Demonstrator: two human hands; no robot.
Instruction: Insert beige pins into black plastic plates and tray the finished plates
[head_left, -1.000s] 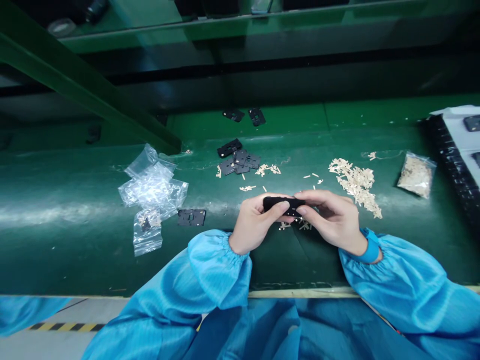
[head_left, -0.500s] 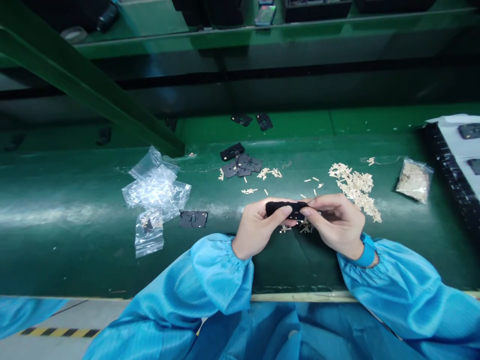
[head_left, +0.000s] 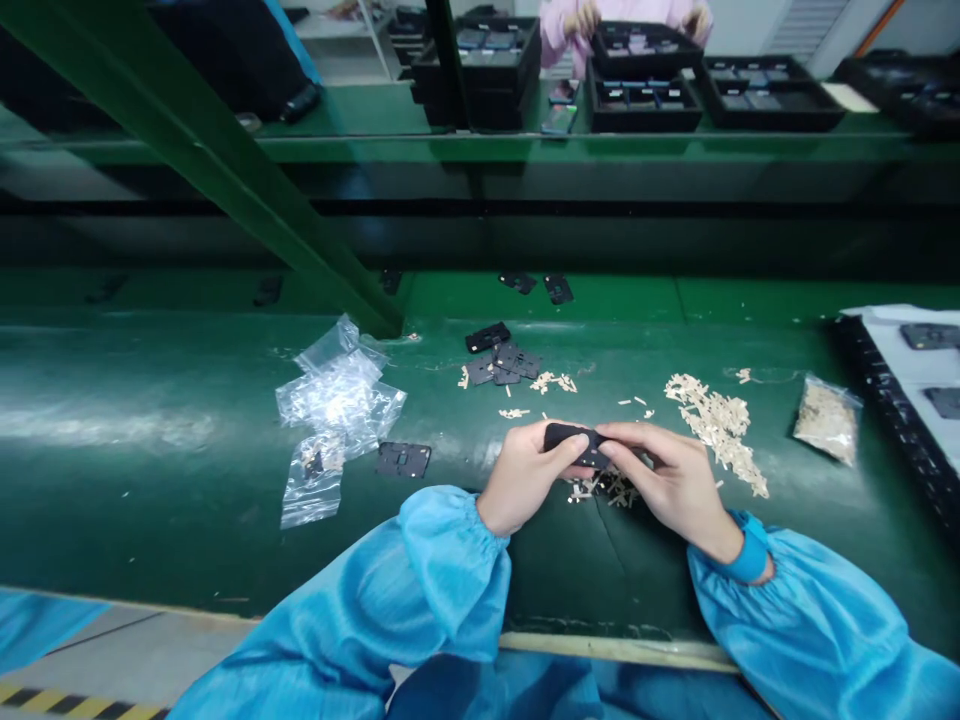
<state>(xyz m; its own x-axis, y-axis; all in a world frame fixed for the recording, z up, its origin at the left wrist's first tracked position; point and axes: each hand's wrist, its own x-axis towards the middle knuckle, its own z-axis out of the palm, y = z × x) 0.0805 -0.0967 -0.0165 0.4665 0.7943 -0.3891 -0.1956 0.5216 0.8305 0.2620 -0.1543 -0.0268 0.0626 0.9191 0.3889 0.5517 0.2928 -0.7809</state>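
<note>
Between my two hands is a small black plastic plate (head_left: 568,437), held tilted above the bench. My left hand (head_left: 521,475) grips its left end, thumb across the front face. The thumb and fingers of my right hand (head_left: 667,475) are closed on its right end; whether a small piece is pinched there too is hidden. Below the hands lies a little heap of cream-coloured strips (head_left: 619,490). A similar flat black plate (head_left: 403,460) lies to the left of my left hand. Farther back, several more black plates (head_left: 516,358) lie overlapping, with cream strips beside them.
Clear plastic bags (head_left: 337,400) lie on the left of the green bench (head_left: 187,520). A spread of cream strips (head_left: 720,425) and a filled bag (head_left: 827,420) are on the right, near a black-edged tray (head_left: 892,400). A slanting green post (head_left: 247,190) stands left. Across the shelf, another person's hands (head_left: 581,18) touch black trays.
The view has tipped upward, so the far shelf and another person's hands now show. My right-hand fingers have shifted inward over the black plate, which stays in both hands.
</note>
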